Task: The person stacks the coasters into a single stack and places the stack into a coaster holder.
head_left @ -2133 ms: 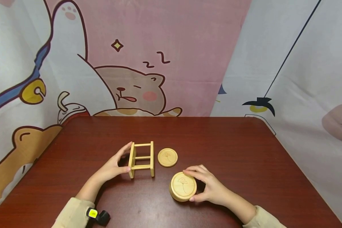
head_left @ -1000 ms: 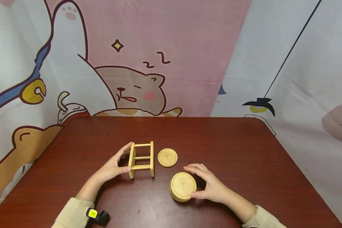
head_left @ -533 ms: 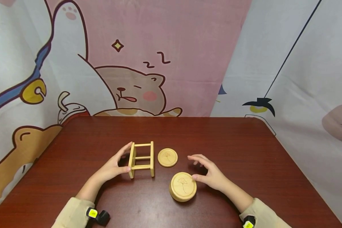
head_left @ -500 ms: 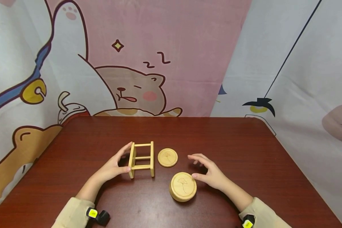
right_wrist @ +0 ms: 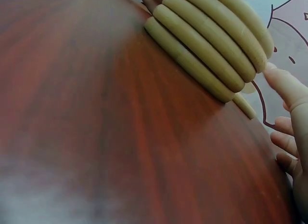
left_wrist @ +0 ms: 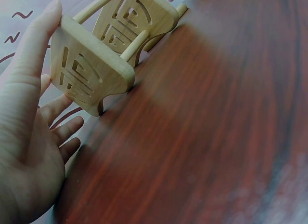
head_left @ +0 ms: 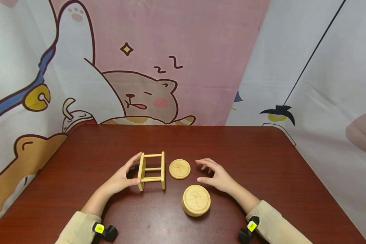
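My left hand [head_left: 120, 178] holds a pale wooden coaster holder [head_left: 141, 171] by its left side panel, thumb at the near edge and fingers at the far edge. In the left wrist view cut-out slots show in the holder's panels [left_wrist: 86, 65], which dowels join. A single round wooden coaster [head_left: 179, 169] engraved with a leaf lies just right of the holder. Nearer to me stands a stack of several coasters [head_left: 196, 201], the same leaf on top. Beyond that stack my right hand [head_left: 218, 176] hovers with fingers apart and nothing in them, its fingertips pointing toward the single coaster.
Everything stands on a dark red-brown wooden table [head_left: 247, 145]. A printed cloth [head_left: 213, 61] with cartoon animals hangs behind and beside it. Small black devices with yellow displays are worn at the left wrist [head_left: 99, 228] and the right wrist [head_left: 252, 226].
My right hand has let go of the coaster stack and moved away from me, then left toward the single coaster. The left hand, holder and coasters have stayed put.
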### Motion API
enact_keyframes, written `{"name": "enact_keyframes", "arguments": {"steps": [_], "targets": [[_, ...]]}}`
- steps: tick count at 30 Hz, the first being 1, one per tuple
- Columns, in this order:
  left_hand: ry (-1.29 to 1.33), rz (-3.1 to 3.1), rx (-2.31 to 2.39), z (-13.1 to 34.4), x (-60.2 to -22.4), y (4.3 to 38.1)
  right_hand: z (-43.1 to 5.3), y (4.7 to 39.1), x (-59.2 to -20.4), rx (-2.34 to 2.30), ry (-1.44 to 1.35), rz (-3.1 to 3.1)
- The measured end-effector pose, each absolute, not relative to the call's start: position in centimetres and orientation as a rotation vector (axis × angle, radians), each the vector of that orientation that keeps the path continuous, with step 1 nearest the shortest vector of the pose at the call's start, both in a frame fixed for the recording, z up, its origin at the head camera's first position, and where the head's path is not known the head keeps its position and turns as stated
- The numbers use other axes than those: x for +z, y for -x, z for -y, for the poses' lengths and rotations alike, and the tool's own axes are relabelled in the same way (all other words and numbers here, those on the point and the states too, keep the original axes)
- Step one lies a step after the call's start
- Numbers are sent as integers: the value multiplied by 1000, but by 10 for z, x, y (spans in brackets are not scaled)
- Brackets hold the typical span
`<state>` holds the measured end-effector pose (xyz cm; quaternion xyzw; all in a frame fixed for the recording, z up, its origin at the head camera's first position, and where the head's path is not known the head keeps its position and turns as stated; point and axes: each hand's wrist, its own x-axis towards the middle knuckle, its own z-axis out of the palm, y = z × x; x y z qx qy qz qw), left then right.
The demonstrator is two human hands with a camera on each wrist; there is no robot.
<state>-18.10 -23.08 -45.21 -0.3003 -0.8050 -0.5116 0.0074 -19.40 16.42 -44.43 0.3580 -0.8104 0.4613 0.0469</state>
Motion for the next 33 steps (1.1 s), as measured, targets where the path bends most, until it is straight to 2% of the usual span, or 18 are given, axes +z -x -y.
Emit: {"name": "enact_keyframes", "arguments": {"steps": [8,33], "targets": [[935,2515,-1607,230,-452,180,-163,217,-464,1359,-1082,2604],[931,2521,-1604,231,-454,182,-147,258,-445,1116,-1395,2830]]}}
